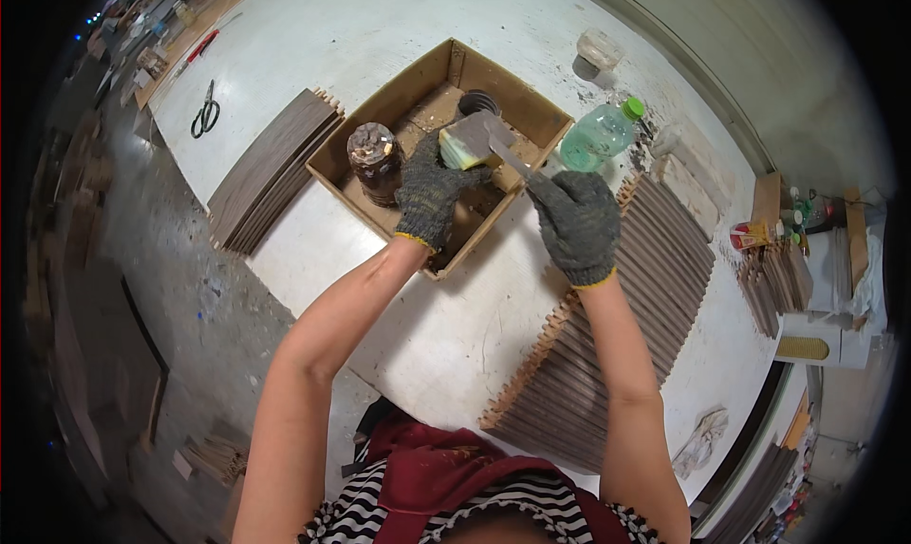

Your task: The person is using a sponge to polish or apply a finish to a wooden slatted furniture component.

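Both my hands wear dark grey knitted gloves with yellow cuffs. My left hand (427,202) is over a shallow brown box (394,86), closed on a small block (463,143) with pale yellowish sides and a smeared grey-brown top. My right hand (577,226), just outside the box's right corner, grips a putty knife (512,159). The blade rests against or just over the block's top. Beside my left hand stands a jar (372,160) streaked with dark brown matter. Behind the block sits a dark round ribbed thing (477,102), partly hidden.
Brown slats with jagged pale ends lie in a row (607,345) under my right forearm. Another stack of boards (275,169) lies left of the box. A green-capped bottle (596,138), scissors (206,112), a red-handled tool (202,46) and a clear container (598,50) are on the white table (427,335).
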`<state>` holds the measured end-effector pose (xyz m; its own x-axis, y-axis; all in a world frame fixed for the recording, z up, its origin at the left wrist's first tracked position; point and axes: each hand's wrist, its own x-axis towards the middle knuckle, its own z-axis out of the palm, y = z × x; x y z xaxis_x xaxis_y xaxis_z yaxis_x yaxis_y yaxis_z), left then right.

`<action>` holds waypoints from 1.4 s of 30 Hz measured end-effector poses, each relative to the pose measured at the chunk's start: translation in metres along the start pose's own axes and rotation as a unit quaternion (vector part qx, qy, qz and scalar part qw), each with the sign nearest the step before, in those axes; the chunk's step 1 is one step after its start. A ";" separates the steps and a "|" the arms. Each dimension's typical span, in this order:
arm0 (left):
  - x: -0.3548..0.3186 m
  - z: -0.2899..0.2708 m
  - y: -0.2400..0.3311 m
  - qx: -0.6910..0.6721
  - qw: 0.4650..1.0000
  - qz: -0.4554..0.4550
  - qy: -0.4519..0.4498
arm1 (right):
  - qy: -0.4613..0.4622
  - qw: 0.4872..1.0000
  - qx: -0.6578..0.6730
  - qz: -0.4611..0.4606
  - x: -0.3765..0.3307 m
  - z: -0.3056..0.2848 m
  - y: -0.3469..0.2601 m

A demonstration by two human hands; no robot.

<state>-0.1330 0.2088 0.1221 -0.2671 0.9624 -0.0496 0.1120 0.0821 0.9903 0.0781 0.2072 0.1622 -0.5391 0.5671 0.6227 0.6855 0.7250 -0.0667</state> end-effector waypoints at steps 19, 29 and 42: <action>-0.004 0.005 -0.001 -0.045 0.988 0.145 -0.030 | 0.088 0.681 0.517 0.512 0.009 0.015 -0.012; -0.002 0.007 -0.008 -0.047 0.984 0.173 -0.022 | 0.059 0.644 0.538 0.542 0.006 0.015 -0.027; -0.143 -0.110 0.018 -0.088 0.989 0.031 0.114 | 0.186 0.799 0.492 0.292 0.071 0.052 -0.084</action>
<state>-0.1979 0.0441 0.1610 -0.4766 0.8788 0.0228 -0.0272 -0.0407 0.9988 -0.0438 0.2067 0.1715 0.0413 0.8982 0.4377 -0.0480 0.4394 -0.8970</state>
